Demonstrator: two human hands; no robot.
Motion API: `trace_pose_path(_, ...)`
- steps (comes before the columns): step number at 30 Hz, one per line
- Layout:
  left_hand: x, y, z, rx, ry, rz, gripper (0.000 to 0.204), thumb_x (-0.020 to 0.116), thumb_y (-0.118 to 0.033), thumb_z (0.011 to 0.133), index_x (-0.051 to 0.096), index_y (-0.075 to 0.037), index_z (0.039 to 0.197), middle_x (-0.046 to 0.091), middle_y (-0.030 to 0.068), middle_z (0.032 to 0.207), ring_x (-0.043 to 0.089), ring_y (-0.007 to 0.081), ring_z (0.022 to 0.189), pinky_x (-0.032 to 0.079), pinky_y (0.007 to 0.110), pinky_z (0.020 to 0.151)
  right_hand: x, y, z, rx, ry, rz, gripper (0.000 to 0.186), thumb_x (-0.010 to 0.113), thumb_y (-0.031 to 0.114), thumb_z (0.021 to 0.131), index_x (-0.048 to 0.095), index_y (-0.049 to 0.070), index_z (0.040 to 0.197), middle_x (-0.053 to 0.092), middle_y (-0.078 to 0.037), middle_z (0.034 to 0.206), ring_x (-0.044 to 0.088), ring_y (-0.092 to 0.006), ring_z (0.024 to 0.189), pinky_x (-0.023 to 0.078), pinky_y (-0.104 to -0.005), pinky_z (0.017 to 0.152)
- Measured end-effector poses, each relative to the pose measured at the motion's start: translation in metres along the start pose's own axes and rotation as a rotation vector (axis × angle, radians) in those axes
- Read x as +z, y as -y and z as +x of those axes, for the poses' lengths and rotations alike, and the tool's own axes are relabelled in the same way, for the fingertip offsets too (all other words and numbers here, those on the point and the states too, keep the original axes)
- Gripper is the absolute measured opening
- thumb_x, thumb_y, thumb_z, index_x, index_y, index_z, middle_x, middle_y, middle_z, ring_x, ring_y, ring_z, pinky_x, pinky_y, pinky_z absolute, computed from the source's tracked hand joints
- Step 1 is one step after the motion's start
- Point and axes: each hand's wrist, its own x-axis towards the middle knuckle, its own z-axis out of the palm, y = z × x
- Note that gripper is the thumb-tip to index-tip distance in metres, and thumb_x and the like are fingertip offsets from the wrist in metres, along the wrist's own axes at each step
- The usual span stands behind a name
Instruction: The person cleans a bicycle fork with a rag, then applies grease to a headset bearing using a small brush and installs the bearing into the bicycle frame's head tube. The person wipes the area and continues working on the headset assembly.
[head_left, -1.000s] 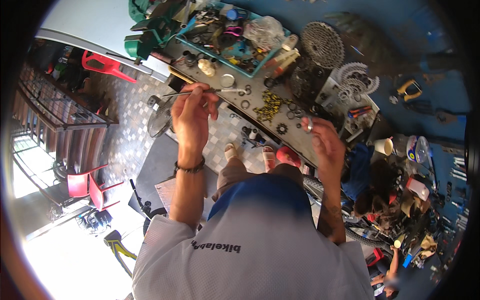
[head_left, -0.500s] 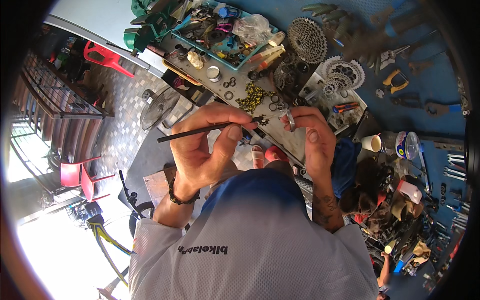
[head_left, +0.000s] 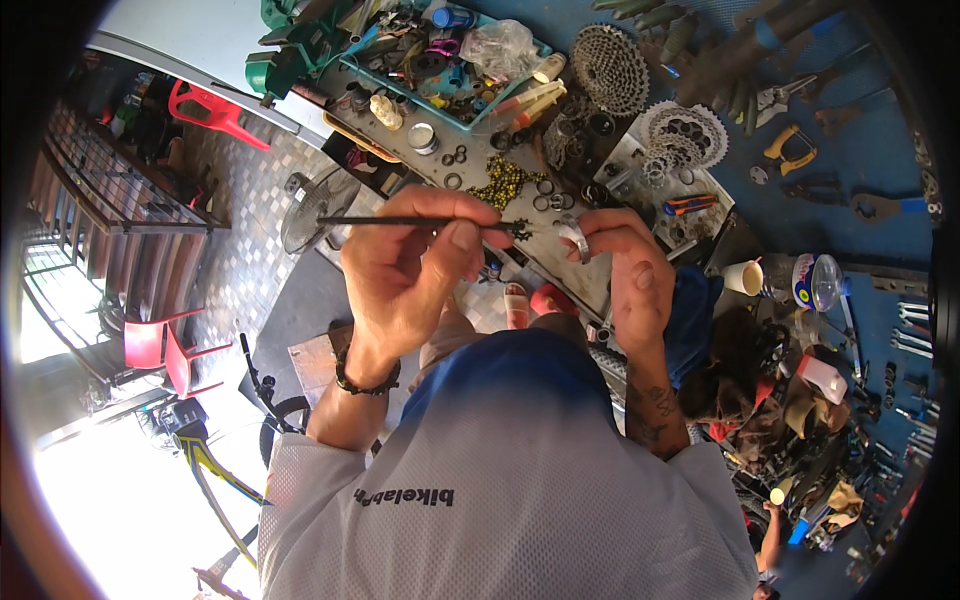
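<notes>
My left hand (head_left: 395, 285) pinches a thin dark rod (head_left: 372, 221) between thumb and fingers. The rod lies nearly level, its long end sticking out to the left and its other end pointing at my right hand. My right hand (head_left: 638, 285) holds a small silver metal ring (head_left: 576, 240) at its fingertips, a short gap from the rod's tip. Beyond the two hands, a yellow-and-black chain (head_left: 503, 183) lies heaped on the workbench (head_left: 480, 150). Just past the rod's tip is a small dark toothed wheel (head_left: 521, 229); I cannot tell whether they touch.
A teal tray (head_left: 470, 124) full of small parts stands at the back of the bench, beside a round tin (head_left: 422, 138). Cassette sprockets (head_left: 610, 70) and tools lie to the right. A paper cup (head_left: 743, 281) is at right; a fan (head_left: 312, 212) stands at left.
The rod has swung from a slant to nearly level, its left end rising. The ring has turned slightly in my right fingers, and that hand's fingers have shifted a little.
</notes>
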Motion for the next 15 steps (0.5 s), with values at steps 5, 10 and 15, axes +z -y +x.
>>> trace_pose_path(5,-0.0008,-0.0014,0.001,-0.011,-0.056,-0.005,0.02,0.06,-0.002,0.102,0.066,0.012,0.116,0.074,0.018,0.1,0.07,0.0142,0.08,0.056,0.026,0.069,-0.001,0.0025,-0.0011,0.04,-0.008,0.037,0.077,0.046,0.065,0.104,0.071,-0.008,0.1,0.067,-0.02,0.114,0.065,-0.0272,0.106,0.049,-0.0398,0.097)
trace_pose_path(10,0.0008,-0.0021,-0.0009,-0.031,0.014,-0.023,0.02,0.061,-0.001,0.101,0.067,0.011,0.115,0.074,0.0172,0.098,0.071,0.0139,0.081,0.056,0.025,0.068,0.0018,0.0047,-0.0044,0.1,-0.005,0.077,0.08,0.043,0.068,0.104,0.069,-0.008,0.099,0.064,-0.021,0.115,0.064,-0.0271,0.106,0.049,-0.0408,0.098)
trace_pose_path(15,-0.0033,-0.0058,0.0044,-0.043,-0.068,-0.031,0.018,0.059,-0.001,0.101,0.068,0.011,0.112,0.074,0.0167,0.098,0.071,0.013,0.077,0.056,0.025,0.066,0.0037,-0.0009,-0.0034,0.076,0.013,0.179,0.079,0.041,0.067,0.105,0.065,-0.008,0.101,0.06,-0.02,0.114,0.062,-0.0261,0.104,0.048,-0.0422,0.099)
